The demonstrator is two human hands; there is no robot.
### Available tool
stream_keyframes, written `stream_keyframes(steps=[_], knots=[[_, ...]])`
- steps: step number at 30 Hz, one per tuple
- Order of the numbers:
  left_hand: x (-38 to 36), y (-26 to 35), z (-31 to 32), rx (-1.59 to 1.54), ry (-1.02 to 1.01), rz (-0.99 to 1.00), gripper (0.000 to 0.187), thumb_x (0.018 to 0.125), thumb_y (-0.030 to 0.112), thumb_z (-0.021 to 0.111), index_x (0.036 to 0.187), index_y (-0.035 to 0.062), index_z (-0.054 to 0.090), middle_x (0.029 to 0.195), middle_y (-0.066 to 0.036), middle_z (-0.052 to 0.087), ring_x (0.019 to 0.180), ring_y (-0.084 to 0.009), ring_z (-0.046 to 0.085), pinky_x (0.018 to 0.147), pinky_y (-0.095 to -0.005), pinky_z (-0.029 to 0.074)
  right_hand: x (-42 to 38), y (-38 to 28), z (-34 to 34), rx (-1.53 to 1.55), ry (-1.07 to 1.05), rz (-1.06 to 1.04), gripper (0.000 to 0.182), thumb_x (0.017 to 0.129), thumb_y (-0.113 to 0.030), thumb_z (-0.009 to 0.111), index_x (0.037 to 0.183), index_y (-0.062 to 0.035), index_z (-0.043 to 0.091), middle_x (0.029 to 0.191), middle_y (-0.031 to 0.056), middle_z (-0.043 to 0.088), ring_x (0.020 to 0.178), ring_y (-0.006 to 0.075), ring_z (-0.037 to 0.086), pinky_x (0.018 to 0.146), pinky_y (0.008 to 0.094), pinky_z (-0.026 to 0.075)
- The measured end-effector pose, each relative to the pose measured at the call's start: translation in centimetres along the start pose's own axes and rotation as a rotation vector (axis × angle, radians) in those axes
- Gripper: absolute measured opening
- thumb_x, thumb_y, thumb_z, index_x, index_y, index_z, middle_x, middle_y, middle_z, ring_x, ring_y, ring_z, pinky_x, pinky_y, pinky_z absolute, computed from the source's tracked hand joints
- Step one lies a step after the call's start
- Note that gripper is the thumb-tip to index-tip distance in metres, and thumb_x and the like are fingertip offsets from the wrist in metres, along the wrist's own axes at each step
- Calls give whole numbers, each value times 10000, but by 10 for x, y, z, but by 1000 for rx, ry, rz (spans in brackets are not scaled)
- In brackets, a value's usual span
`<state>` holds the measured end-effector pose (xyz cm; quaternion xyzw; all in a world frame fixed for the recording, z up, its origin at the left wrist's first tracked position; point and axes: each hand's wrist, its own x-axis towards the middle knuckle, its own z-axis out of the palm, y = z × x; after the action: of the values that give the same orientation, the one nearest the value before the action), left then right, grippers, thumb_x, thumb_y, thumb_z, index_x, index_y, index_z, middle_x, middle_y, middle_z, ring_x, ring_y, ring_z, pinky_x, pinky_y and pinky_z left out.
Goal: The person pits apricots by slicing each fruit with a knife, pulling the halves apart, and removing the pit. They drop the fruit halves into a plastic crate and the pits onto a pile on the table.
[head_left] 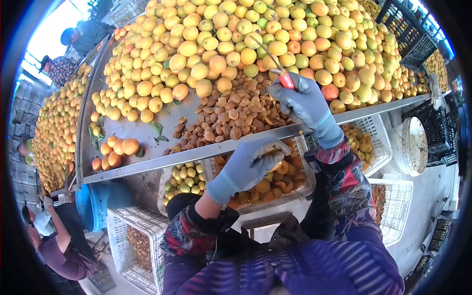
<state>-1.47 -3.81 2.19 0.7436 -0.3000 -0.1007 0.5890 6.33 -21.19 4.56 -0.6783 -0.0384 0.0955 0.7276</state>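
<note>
My right hand [307, 101], in a grey glove, is closed around the red handle of a pitting tool [285, 78]. The tool's thin metal shaft points up and left over the fruit. Lower and to the left, my left hand [250, 167], also gloved, curls its fingers around an apricot [274, 160], mostly hidden by the glove. Beneath that hand stands a crate [307, 184] of orange apricot halves. Just beyond my hands, a heap of brown apricot pits [236, 115] lies on the metal table [172, 158]. Whole apricots [216, 44] are piled behind the pits.
Several loose apricots [115, 152] lie at the table's left end. White crates [132, 216] stand on the floor, with a blue barrel [101, 201] at left and a white bucket [415, 146] at right. A co-worker [69, 241] is at lower left; other people are farther back.
</note>
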Motion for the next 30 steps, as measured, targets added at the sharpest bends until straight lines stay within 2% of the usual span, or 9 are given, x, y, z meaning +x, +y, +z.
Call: stream_keyframes(steps=[4, 6, 9, 14, 17, 22, 25, 27, 30], knots=[[3, -3, 14, -2, -39, 6, 158, 874, 121, 557, 990, 32, 616, 849, -130, 611, 776, -239, 591, 707, -321, 464, -5, -2, -3, -41, 15, 62, 254, 841, -144, 652, 1054, -12, 610, 691, -16, 554, 533, 38, 490, 441, 186, 358], [0, -19, 23, 239, -105, 32, 180, 840, 107, 571, 1010, 63, 610, 885, -158, 613, 800, -327, 586, 709, -381, 466, 5, 19, -9, -453, -42, -169, 229, 843, -247, 664, 848, -39, 567, 620, 41, 548, 523, 104, 545, 469, 272, 405], [-2, -26, 34, 205, -115, 26, 215, 824, 99, 575, 1038, 92, 596, 896, -160, 602, 830, -366, 576, 711, -425, 457, 8, 22, -12, -547, 70, -212, 267, 849, -278, 663, 819, -42, 540, 603, 65, 537, 512, 120, 542, 477, 297, 410], [2, -27, 26, 134, -158, 26, 244, 821, 107, 574, 1064, 106, 587, 913, -158, 592, 838, -362, 580, 716, -422, 466, 3, 5, -13, -293, 150, -85, 166, 859, -103, 626, 978, 3, 579, 752, 12, 594, 560, 53, 535, 506, 201, 432], [-4, -36, 32, 295, -207, -8, 255, 817, 134, 583, 1071, 114, 583, 904, -149, 579, 829, -355, 579, 716, -417, 472, 6, 11, -16, -227, 172, -138, 251, 834, -211, 664, 969, -11, 593, 687, 10, 584, 552, 65, 553, 515, 227, 451], [-5, -11, 37, 701, -323, -130, 274, 826, 135, 587, 1097, 98, 589, 942, -123, 606, 908, -334, 587, 779, -418, 474, 0, 0, -11, -208, 174, -103, 221, 832, -183, 664, 955, -11, 599, 698, -2, 570, 548, 59, 538, 509, 218, 442], [0, 8, 19, 588, -209, -98, 264, 834, 123, 605, 1096, 95, 606, 935, -112, 624, 869, -287, 609, 759, -359, 489, -2, -2, -8, -138, 183, -82, 192, 840, -166, 660, 936, -11, 599, 702, -6, 561, 542, 55, 521, 498, 206, 425], [6, 11, -10, 288, 163, 113, 253, 813, 94, 629, 1065, 99, 608, 843, -108, 614, 732, -253, 616, 660, -345, 499, -2, -2, -10, -144, 184, -49, 176, 851, -162, 651, 933, -14, 603, 707, -5, 561, 545, 53, 517, 499, 201, 425], [15, -12, -71, 294, 515, 12, 204, 815, 68, 653, 1018, 55, 630, 809, -96, 619, 690, -201, 590, 637, -277, 487, -3, -4, -6, -111, 162, -55, 165, 858, -155, 645, 913, -7, 598, 700, -9, 553, 544, 52, 515, 494, 201, 424]])
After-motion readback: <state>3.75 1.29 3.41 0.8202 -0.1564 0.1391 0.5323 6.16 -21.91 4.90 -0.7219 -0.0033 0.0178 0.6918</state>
